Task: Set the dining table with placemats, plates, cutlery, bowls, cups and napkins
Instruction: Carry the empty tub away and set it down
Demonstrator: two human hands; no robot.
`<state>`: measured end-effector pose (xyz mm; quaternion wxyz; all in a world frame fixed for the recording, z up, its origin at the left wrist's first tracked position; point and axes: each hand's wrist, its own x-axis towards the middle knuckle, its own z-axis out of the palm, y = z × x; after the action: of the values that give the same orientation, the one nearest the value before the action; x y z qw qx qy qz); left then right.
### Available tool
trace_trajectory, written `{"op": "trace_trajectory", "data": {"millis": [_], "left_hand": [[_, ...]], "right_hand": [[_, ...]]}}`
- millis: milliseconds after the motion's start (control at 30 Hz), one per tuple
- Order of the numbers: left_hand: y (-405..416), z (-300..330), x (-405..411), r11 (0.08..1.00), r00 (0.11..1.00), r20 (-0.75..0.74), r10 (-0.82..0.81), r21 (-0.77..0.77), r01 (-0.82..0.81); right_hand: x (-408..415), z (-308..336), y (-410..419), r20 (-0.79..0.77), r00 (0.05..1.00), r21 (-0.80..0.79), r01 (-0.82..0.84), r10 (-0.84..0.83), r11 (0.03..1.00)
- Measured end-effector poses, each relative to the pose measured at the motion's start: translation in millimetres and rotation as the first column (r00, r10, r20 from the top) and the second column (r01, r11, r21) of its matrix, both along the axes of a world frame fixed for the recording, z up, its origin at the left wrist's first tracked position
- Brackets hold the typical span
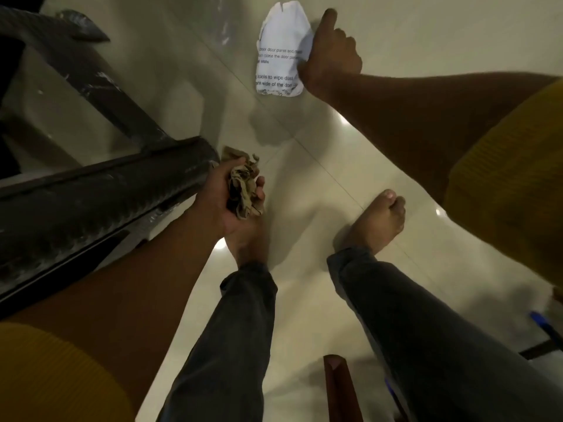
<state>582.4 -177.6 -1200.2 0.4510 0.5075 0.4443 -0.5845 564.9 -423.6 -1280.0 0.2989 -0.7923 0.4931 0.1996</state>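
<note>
I look straight down at a glossy tiled floor. My left hand (234, 196) grips a crumpled brown wad of paper (245, 187), fingers curled round it, beside a dark table edge. My right hand (330, 53) reaches far forward and pinches the edge of a white printed paper sheet (278, 50), thumb stretched out, the other fingers curled. The sheet is creased and bears black text. No plates, cutlery, bowls or cups are in view.
A dark glass-topped table frame (100, 184) fills the left side. My two bare feet (377, 220) and dark trouser legs stand on the cream tiles (320, 166). A brown wooden piece (338, 385) stands at the bottom, and a blue object (545, 327) lies at the right edge.
</note>
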Motion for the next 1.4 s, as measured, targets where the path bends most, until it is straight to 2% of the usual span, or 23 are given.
{"op": "trace_trajectory", "data": {"millis": [100, 200, 267, 333, 467, 633, 733, 800, 900, 1033, 1133, 1233, 1400], "left_hand": [[2, 2, 2, 0.997, 0.998, -0.001, 0.070, 0.013, -0.070], [-4, 12, 2, 0.993, 0.992, 0.027, 0.121, 0.009, -0.121], [-14, 22, 0, 0.992, 0.991, 0.047, 0.128, -0.006, -0.128], [-26, 35, -4, 0.990, 0.989, 0.050, 0.139, -0.025, -0.137], [-56, 74, -11, 0.990, 0.988, 0.077, 0.132, -0.068, -0.127], [-105, 142, -24, 0.994, 0.994, 0.084, 0.064, -0.097, -0.055], [-143, 184, -37, 0.991, 0.994, 0.084, -0.072, -0.107, 0.081], [-174, 217, -52, 0.974, 0.980, 0.103, -0.169, -0.133, 0.182], [-219, 261, -73, 0.940, 0.952, 0.160, -0.262, -0.178, 0.289], [-263, 287, -83, 0.896, 0.925, 0.207, -0.319, -0.253, 0.366], [-288, 295, -79, 0.852, 0.899, 0.205, -0.388, -0.293, 0.435], [-308, 295, -75, 0.814, 0.888, 0.190, -0.418, -0.355, 0.459], [-343, 284, -65, 0.764, 0.848, 0.191, -0.495, -0.369, 0.529]], "right_hand": [[5, -6, -10, 0.048, 0.989, 0.139, 0.135, -0.143, 0.981], [2, 4, -16, 0.051, 0.938, 0.304, 0.314, -0.344, 0.900], [-8, 19, -23, 0.075, 0.863, 0.447, 0.418, -0.499, 0.791], [-27, 47, -31, 0.059, 0.770, 0.606, 0.479, -0.636, 0.635], [-84, 122, -43, 0.011, 0.667, 0.770, 0.470, -0.745, 0.431], [-148, 209, -56, -0.135, 0.512, 0.898, 0.426, -0.849, 0.114], [-169, 261, -54, -0.202, 0.509, 0.906, 0.421, -0.837, 0.037], [-178, 290, -57, -0.184, 0.528, 0.887, 0.453, -0.829, 0.092], [-185, 324, -65, -0.067, 0.571, 0.862, 0.447, -0.818, 0.241], [-192, 346, -79, 0.000, 0.503, 0.821, 0.494, -0.864, 0.287], [-193, 349, -95, 0.100, 0.493, 0.750, 0.534, -0.865, 0.390], [-189, 348, -112, 0.205, 0.558, 0.629, 0.555, -0.804, 0.545], [-182, 331, -149, 0.200, 0.692, 0.524, 0.522, -0.693, 0.673]]}}
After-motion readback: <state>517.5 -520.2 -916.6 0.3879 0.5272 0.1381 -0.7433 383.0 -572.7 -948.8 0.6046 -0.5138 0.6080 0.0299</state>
